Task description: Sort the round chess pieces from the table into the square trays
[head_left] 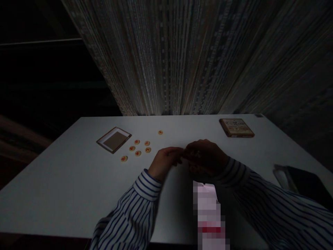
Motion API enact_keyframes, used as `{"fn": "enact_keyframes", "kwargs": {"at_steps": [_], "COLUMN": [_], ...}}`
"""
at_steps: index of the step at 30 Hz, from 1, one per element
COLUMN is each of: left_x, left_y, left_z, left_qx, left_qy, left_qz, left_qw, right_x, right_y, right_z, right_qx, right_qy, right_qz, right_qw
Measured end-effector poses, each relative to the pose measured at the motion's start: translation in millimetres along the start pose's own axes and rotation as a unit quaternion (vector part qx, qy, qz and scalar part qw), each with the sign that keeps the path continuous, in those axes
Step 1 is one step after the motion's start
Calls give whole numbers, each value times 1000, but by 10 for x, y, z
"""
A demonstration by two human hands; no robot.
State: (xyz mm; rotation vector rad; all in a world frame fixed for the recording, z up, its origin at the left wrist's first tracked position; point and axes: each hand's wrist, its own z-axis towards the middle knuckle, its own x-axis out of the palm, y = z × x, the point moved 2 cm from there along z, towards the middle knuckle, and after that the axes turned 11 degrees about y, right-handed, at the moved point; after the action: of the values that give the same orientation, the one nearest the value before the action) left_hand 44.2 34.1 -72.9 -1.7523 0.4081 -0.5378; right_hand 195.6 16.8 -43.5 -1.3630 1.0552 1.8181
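My left hand [166, 160] is over the middle of the white table, fingers bent inward and closed. Its fingertips meet those of my right hand [208, 156], whose fingers are curled in deep shadow. Whatever lies between the fingers is too dark to make out. Left of the hands are several round xiangqi pieces [138, 153] with red characters, lying flat in a loose group. One more xiangqi piece [160, 132] sits apart, farther back. Below my right hand glows a bright, pixelated object [208, 208], perhaps a screen.
A shallow tray or box lid [114, 139] lies at the left beyond the pieces. At the back right is a flat printed box [237, 127]. A dark object [309, 182] rests by my right forearm. String curtains [166, 62] hang behind the white table [65, 194]. The room is dim.
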Motion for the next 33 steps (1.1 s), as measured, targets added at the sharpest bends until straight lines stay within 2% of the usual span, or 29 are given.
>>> {"fn": "enact_keyframes", "kwargs": {"at_steps": [4, 9, 14, 17, 20, 24, 33], "left_x": [109, 205, 304, 309, 260, 175, 105], "left_y": [-17, -15, 13, 37, 72, 150, 303], "left_z": [-1, 27, 63, 66, 49, 33, 68], "left_qx": [20, 42, 39, 49, 66, 57, 24], "left_qy": [7, 27, 48, 19, -18, -29, -33], "left_qz": [30, 94, 158, 196, 221, 254, 240], "left_qw": [999, 994, 986, 979, 973, 965, 970], "right_x": [-39, -112, -47, 52, 143, 197, 231], "right_y": [-32, -96, -224, -312, -397, -458, -472], "right_z": [-183, -353, -453, -455, -419, -373, -352], "right_qx": [1, -67, -90, -55, 3, 51, 57], "right_qy": [-23, -3, -26, 7, 75, 150, 195], "right_qz": [13, 45, 73, 62, 28, -16, -31], "right_qw": [1000, 997, 993, 997, 997, 987, 979]}}
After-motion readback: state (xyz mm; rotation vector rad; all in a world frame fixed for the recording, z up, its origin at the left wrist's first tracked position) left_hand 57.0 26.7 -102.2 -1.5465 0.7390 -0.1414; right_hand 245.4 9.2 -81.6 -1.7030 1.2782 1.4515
